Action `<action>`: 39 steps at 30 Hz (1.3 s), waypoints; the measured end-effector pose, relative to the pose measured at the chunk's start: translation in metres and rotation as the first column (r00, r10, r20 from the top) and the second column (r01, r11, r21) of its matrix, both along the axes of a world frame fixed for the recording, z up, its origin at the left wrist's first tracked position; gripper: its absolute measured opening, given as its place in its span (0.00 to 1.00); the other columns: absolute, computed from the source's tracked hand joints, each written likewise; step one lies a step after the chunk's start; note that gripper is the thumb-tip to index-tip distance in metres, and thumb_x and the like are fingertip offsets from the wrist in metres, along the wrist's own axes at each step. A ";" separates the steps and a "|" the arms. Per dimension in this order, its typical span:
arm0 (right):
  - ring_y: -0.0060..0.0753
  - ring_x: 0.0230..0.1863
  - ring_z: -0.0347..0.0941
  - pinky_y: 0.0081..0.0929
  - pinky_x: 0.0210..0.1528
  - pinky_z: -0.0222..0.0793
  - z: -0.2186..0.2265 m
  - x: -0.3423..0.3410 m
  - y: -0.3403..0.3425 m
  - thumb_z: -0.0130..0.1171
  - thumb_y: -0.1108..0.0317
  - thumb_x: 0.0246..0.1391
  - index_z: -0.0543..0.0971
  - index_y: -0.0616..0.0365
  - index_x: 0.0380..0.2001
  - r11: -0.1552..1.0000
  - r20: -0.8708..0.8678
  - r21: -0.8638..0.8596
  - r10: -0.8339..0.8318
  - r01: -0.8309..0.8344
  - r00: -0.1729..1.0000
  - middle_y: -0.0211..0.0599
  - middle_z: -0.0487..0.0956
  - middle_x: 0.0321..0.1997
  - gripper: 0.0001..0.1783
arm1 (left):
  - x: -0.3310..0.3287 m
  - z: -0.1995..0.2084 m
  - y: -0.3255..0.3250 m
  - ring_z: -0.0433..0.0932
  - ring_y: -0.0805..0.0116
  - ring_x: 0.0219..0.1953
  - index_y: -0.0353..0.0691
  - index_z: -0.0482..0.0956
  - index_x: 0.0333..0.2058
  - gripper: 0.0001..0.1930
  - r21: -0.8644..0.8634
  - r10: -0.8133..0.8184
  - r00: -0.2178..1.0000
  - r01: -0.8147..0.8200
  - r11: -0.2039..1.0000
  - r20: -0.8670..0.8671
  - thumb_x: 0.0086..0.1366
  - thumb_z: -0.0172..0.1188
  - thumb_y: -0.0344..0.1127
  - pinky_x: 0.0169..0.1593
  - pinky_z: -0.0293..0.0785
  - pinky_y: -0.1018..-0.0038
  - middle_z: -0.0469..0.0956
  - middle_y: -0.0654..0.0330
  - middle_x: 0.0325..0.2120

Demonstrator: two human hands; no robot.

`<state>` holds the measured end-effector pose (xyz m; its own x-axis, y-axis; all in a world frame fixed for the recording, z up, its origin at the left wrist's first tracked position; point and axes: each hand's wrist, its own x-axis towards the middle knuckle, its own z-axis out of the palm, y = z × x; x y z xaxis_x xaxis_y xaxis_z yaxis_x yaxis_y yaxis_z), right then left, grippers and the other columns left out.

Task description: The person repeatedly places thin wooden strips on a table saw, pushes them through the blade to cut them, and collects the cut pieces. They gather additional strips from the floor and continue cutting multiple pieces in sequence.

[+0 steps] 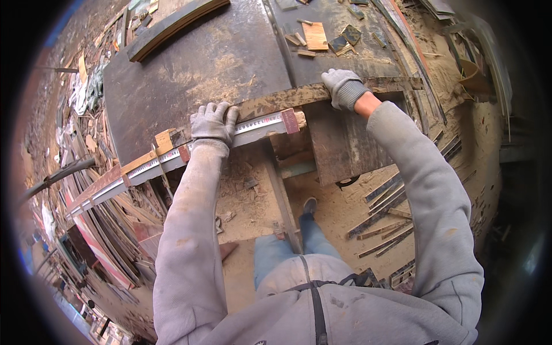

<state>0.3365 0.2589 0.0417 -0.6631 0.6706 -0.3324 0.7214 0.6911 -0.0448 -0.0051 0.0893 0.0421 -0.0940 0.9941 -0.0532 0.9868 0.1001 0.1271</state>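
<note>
A long, dirty wooden strip (276,101) lies across the near part of the dark metal table (241,52). My left hand (214,122), in a grey knit glove, closes over the strip's left end beside the measuring rail. Farther right, my right hand (343,87), also gloved, is wrapped around the same strip. Beneath my left hand runs a wooden rail with a white measuring tape (259,123) along it, which ends at a reddish-brown block (290,121). The undersides of both hands are hidden.
A thick stack of boards (175,29) sits at the table's far left. Small wood offcuts (316,35) lie at the far right. A slot (279,34) divides the tabletop. Cut strips (388,201) litter the sawdust-covered floor at right; scrap boards (98,224) pile up at left.
</note>
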 end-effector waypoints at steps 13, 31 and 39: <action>0.57 0.50 0.83 0.46 0.51 0.81 -0.014 -0.004 -0.009 0.68 0.73 0.41 0.81 0.60 0.40 0.999 0.035 -0.049 0.024 -0.022 0.999 0.55 0.84 0.45 0.19 | -0.017 -0.016 -0.053 0.57 0.48 0.74 0.50 0.54 0.77 0.68 -0.078 -0.312 0.947 0.307 0.949 -0.073 0.38 0.77 0.66 0.79 0.41 0.42 0.59 0.51 0.69; 0.58 0.48 0.84 0.46 0.51 0.80 0.040 0.001 0.021 0.72 0.65 0.38 0.84 0.58 0.40 0.964 0.090 -0.081 -0.246 0.253 0.965 0.54 0.86 0.42 0.21 | -0.048 -0.016 0.033 0.69 0.50 0.63 0.54 0.60 0.74 0.66 0.192 -0.314 0.948 0.317 0.929 -0.049 0.32 0.82 0.56 0.70 0.63 0.51 0.69 0.55 0.60; 0.34 0.41 0.84 0.34 0.45 0.80 0.090 0.119 -0.047 0.85 0.65 0.32 0.84 0.65 0.47 0.419 0.012 -0.800 -0.705 0.430 0.709 0.43 0.88 0.36 0.35 | -0.049 -0.034 -0.006 0.68 0.45 0.66 0.48 0.62 0.74 0.61 0.215 -0.373 0.925 0.353 0.911 0.063 0.49 0.69 0.77 0.71 0.59 0.45 0.70 0.48 0.61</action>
